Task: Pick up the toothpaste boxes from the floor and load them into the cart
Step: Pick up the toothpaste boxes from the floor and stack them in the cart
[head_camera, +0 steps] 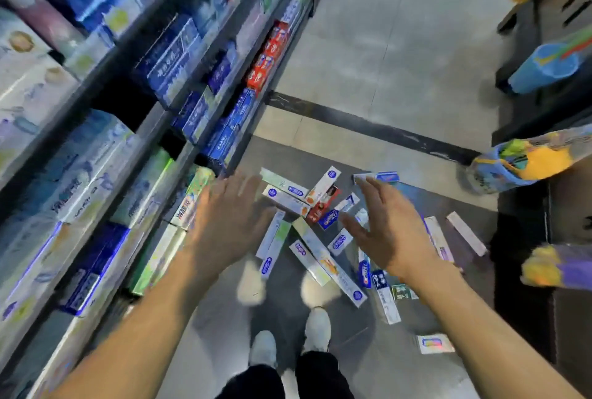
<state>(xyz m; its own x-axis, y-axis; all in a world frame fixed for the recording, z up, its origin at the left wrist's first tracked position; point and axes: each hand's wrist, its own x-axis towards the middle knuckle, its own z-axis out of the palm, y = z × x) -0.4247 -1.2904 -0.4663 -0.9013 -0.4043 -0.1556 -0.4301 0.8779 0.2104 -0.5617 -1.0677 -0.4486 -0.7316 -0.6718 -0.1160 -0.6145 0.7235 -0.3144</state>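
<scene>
Several toothpaste boxes [315, 232] lie scattered in a loose pile on the grey floor ahead of my feet, mostly white and blue, with one red box [323, 205] among them. One small box [435, 343] lies apart at the lower right. My left hand [226, 222] stretches out above the pile's left side with fingers spread and nothing in it. Over the pile's right side, my right hand [389, 232] also reaches forward with straight fingers and holds nothing. No cart shows in the view. The frame is motion-blurred.
A tall shelf unit [153, 110] packed with toothpaste boxes runs along the left. Dark display stands [525, 46] with colourful goods line the right edge. A dark stripe [368, 125] crosses the floor beyond the pile. My white shoes [290, 339] stand just below it.
</scene>
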